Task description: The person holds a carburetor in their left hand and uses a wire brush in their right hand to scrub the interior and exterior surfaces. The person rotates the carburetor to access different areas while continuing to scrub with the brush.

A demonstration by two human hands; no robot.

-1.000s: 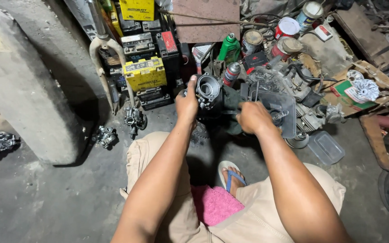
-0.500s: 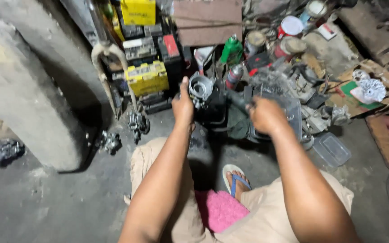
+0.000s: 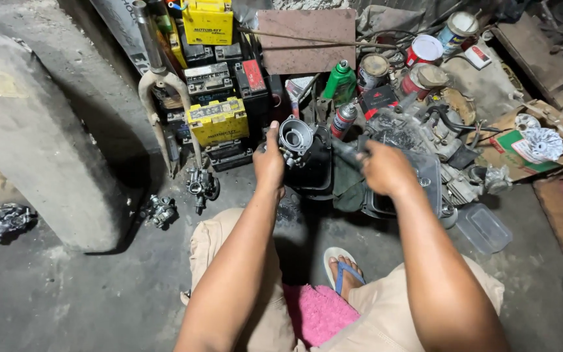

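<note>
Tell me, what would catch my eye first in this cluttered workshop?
The grey metal carburetor at centre, gripped by the left hand, with the right hand holding a dark tool handle beside it. Behind them stand yellow batteries at upper left and a green can among tins. A pink cloth lies by the person's knees.

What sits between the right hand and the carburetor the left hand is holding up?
Nothing visible. The left hand grips the carburetor; the right hand holds a dark tool handle aimed at it. The gap between is clear, though the tip is too dark to see.
</note>
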